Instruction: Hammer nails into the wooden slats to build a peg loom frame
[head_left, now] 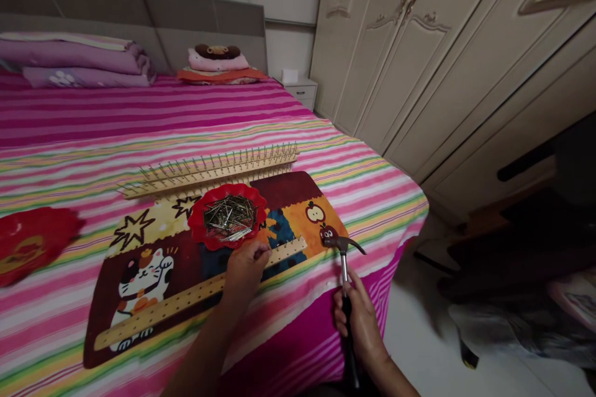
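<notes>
My right hand (358, 313) is wrapped around the dark handle of a claw hammer (343, 254), its head raised to the right of a perforated wooden strip (172, 309). Over that strip, toward its right end, my left hand (244, 270) is closed in a pinch; whatever lies between its fingertips is too small to make out. A few small nails appear to stand in the strip's right end. Just beyond my left hand, a red scalloped bowl (198, 232) holds a heap of nails (230, 217). Strip and bowl rest on a patterned mat (186, 254).
Behind the bowl lie wooden strips (218, 170) bristling with upright nails. A red dish (41, 239) sits at the left. The striped bed (372, 180) ends at the right, near a wardrobe (419, 43). Folded bedding (84, 62) lies by the headboard.
</notes>
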`<state>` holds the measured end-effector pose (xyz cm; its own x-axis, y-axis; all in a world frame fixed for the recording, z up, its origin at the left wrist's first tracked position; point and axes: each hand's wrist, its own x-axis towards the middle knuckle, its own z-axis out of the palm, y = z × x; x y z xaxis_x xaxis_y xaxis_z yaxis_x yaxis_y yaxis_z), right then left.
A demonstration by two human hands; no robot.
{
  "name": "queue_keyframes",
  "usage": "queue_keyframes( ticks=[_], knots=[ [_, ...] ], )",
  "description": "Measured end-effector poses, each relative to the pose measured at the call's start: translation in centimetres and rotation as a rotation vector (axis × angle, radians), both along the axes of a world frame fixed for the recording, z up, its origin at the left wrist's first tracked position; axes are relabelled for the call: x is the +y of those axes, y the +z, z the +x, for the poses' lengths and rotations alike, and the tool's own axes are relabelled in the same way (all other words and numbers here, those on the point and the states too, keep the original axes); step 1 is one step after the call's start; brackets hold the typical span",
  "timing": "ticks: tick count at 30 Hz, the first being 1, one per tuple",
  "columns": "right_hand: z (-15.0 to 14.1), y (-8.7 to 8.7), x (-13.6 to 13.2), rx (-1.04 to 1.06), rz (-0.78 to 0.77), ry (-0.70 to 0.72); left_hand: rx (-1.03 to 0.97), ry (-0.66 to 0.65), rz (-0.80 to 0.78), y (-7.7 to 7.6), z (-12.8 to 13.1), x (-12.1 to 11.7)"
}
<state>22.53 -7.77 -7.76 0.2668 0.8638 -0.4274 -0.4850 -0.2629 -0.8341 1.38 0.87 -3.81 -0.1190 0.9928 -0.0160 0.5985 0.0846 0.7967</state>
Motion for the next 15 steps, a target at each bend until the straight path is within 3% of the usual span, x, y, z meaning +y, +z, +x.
queue_keyframes(
  ticks=[4, 7, 10, 12, 15],
  knots=[
    [-0.3, 2.5, -0.4, -0.263, 0.086, 0.154, 0.055, -0.03, 0.048, 0.1, 0.0, -0.3],
    [-0.8, 5.5, 0.1, -0.582, 0.324, 0.355, 0.058, -0.016, 0.075, -0.1, 0.1, -0.3],
    [-1.7, 8.2, 1.0, -0.761, 0.55, 0.506, 0.075, -0.024, 0.082, -0.2, 0.1, -0.3],
    [-2.2, 9.2, 1.5, -0.827, 0.627, 0.554, 0.099, -0.035, 0.095, -0.3, 0.2, -0.3],
    [-2.5, 9.2, 2.0, -0.921, 0.6, 0.614, 0.116, -0.044, 0.098, -0.2, 0.2, -0.3]
  ],
)
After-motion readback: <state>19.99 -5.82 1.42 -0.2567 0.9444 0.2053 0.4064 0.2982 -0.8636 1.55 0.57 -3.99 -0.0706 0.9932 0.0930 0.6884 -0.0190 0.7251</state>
